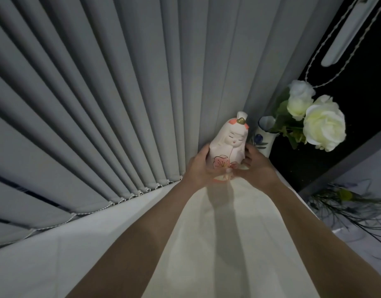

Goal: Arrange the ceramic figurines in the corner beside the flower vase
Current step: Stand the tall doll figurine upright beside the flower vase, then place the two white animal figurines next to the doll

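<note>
Head view: the ceramic figurine [227, 145] stands upright between both hands, left hand [199, 166] and right hand [257, 164] cupped against its lower sides, fingers closed onto it. Just beyond the right fingertips stands the flower vase [263, 137] with white roses [322, 125]; beyond the left fingertips hang vertical blinds [120, 93]. Judged step: setting this figurine down in the corner on the cream cloth [217, 233]. Next move calls for a gentle release without nudging the vase. Figurine base is hidden by the hands; contact with cloth cannot be confirmed; no other figurines visible.
</note>
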Motion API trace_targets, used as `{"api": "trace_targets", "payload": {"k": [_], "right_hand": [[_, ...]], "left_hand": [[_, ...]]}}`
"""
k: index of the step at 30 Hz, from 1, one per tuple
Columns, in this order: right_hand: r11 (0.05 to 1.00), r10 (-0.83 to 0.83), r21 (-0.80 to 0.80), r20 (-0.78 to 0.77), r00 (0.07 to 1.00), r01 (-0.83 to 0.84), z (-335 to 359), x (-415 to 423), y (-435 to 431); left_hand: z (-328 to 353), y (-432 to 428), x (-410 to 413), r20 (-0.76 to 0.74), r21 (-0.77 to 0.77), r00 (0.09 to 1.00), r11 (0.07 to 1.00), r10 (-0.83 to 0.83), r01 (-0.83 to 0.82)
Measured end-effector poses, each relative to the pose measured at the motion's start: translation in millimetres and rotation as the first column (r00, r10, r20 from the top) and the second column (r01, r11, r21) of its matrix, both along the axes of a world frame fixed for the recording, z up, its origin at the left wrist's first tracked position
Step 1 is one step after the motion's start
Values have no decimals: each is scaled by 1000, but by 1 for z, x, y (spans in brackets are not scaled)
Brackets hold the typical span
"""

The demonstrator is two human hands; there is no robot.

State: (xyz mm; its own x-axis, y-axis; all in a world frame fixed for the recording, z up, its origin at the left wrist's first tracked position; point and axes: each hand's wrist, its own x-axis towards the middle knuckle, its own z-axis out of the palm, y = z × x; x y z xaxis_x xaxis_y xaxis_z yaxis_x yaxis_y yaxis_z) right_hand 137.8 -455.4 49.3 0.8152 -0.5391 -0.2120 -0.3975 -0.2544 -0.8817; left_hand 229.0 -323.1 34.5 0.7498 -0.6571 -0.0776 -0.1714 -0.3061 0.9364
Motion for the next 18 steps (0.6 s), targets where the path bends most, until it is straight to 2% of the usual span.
{"api": "trace_targets", "payload": {"k": [8,11,14,18], "right_hand": [[948,26,-310,-146,989,-71,36,-28,29],[915,3,-398,-153,988,-64,52,-41,51],[905,56,-409,-159,986,-118,62,-54,79],[866,213,-413,-208,955,-283,66,-75,123]], "left_hand": [[20,33,-21,91,76,996,997,10,-17],[31,57,-35,85,52,996,998,27,-31],[41,91,-52,59,49,998,998,27,-30],[49,154,-82,65,117,998,993,-15,8]]}}
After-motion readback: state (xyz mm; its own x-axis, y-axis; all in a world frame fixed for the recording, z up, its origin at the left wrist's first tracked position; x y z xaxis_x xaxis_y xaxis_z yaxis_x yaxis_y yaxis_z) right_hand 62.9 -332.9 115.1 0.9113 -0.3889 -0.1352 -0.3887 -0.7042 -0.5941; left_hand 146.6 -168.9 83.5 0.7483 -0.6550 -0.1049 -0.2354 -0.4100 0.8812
